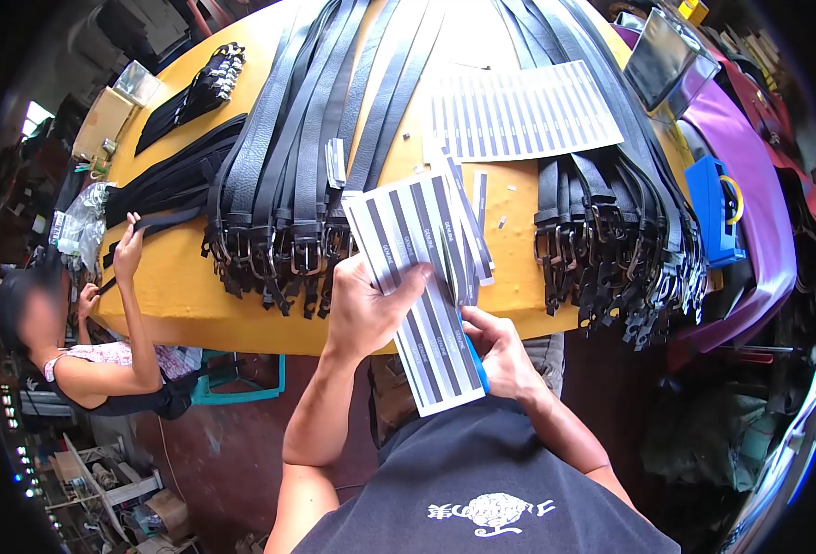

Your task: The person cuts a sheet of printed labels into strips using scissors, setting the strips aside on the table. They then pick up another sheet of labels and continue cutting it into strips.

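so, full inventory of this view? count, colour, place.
Table: one, yellow, centre
Belts: many, black, two bundles on table
Straps: two bundles, black, table's left side
Flat striped sheet: one, grey-white, partly over right belts
Held striped sheet: one, grey-white, in left hand
Blue tool: one, blue, right hand, mostly hidden
Blue holder: one, blue with yellow ring, right table edge
Purple material: one piece, purple, right
Stool: one, teal, lower left
Co-worker: one, dark top, left
Background clutter: uncountable, mixed, edges
Shirt: one, black, bottom
Left hand: one, bare, centre
Right hand: one, bare, centre
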A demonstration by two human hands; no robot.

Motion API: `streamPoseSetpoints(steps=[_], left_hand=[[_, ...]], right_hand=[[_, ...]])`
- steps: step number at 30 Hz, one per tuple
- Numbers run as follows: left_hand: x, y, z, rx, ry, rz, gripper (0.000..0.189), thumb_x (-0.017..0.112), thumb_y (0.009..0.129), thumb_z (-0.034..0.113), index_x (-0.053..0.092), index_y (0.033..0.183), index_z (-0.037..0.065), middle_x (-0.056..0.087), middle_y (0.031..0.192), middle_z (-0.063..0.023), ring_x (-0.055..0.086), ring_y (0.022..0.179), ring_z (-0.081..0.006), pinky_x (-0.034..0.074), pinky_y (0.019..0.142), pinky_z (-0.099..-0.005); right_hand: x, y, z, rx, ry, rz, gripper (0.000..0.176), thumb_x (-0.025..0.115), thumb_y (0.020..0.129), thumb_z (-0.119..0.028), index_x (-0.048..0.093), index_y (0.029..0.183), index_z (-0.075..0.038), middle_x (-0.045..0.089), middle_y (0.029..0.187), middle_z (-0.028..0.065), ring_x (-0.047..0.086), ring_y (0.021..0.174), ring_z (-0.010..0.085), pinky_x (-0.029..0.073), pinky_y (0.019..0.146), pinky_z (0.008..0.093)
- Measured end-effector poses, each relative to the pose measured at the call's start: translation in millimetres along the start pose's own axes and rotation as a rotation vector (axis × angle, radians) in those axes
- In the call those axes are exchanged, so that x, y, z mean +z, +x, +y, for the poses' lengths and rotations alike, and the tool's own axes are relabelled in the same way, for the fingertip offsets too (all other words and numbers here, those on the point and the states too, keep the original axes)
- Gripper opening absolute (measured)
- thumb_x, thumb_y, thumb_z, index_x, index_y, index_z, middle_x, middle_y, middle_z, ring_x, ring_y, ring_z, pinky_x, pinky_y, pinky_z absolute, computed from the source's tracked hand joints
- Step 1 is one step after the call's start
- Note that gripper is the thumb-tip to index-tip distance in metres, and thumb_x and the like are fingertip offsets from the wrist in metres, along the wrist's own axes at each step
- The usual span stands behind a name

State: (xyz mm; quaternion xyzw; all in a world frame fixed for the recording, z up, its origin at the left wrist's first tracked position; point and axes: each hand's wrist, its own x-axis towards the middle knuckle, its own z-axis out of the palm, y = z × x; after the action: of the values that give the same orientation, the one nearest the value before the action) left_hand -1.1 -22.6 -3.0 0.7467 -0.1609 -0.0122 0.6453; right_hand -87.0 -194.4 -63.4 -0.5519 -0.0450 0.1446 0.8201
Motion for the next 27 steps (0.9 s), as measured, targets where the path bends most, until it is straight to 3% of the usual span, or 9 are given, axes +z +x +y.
streamPoseSetpoints(steps=[27], left_hand=[[2.4,-1.3,0.2,-0.005,-0.019,0.025,0.011,0.066,0.084,0.005,0.066,0.090,-0.004,0.069,0.075,-0.0060,0.063,0.066,-0.0082,0.049,0.060,-0.0236]], right_hand=[[-3.3,0.6,3.4,-0.005,0.010,0.027,0.059,0.076,0.077,-0.006,0.048,0.127,0.006,0.067,0.101,0.0089,0.059,0.089,0.0073,0.049,0.080,0.0229]])
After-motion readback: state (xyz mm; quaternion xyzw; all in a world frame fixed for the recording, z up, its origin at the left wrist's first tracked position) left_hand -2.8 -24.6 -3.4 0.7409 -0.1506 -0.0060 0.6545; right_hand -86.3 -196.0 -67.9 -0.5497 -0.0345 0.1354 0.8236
